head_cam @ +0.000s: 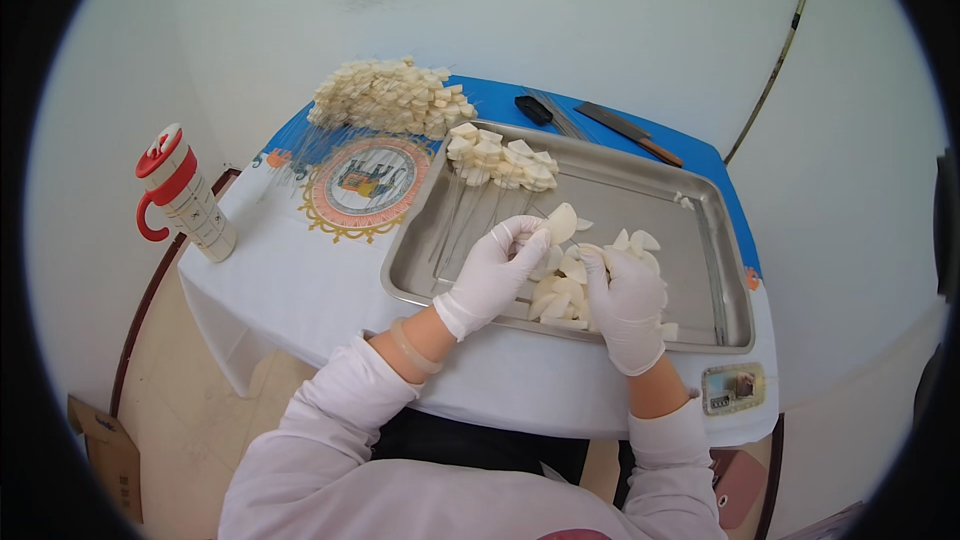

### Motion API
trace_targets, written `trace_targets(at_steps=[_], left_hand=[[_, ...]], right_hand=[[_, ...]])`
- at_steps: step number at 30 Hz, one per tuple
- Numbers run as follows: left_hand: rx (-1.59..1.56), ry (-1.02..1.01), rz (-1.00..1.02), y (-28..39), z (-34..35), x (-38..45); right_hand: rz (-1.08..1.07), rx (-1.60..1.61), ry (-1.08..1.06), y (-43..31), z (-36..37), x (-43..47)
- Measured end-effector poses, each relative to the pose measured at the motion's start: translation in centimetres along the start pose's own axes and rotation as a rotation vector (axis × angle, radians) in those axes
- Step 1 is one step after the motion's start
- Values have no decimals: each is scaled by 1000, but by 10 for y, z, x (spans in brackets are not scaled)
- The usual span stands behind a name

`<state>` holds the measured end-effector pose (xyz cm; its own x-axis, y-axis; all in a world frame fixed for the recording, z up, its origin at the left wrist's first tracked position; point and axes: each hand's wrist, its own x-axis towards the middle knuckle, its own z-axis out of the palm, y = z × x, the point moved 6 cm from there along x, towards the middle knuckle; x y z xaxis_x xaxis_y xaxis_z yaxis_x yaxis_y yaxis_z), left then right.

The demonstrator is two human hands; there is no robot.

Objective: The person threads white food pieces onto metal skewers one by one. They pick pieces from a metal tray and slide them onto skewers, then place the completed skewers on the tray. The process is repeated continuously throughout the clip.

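Observation:
Both hands wear thin white gloves and are raised over a shallow stainless steel tray (637,202). My left hand (499,262) pinches a pale half-round food slice (562,223) between thumb and fingers. A thin skewer (573,243) spans the short gap towards my right hand (626,292), whose thumb and fingers are closed around another pale slice (589,249), partly hidden. Beneath the hands lies a loose heap of similar slices (562,296) at the tray's near side. Filled skewers (502,157) are stacked in the tray's far left corner, their bare ends pointing towards me.
A large pile of filled skewers (390,97) stands at the back left. Behind the tray lie bare skewers (559,114), a black object (533,110) and a cleaver (619,124). More skewers (709,262) line the tray's right side. A red-lidded tumbler (187,195) stands left; a phone-like object (733,388) lies right.

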<state>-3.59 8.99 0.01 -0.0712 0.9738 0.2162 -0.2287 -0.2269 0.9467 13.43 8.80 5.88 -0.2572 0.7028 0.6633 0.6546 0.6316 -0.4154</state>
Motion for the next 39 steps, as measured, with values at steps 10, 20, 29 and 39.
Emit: trace_targets(at_steps=[10, 20, 29, 39], left_hand=[[411, 0, 457, 23, 9, -15], [151, -13, 378, 22, 6, -13], [-108, 1, 187, 18, 1, -5], [-478, 75, -169, 8, -8, 0]], right_hand=[[-182, 255, -17, 8, 17, -4], [-230, 126, 252, 12, 5, -10], [-143, 109, 278, 17, 5, -8], [-202, 11, 263, 3, 0, -6]])
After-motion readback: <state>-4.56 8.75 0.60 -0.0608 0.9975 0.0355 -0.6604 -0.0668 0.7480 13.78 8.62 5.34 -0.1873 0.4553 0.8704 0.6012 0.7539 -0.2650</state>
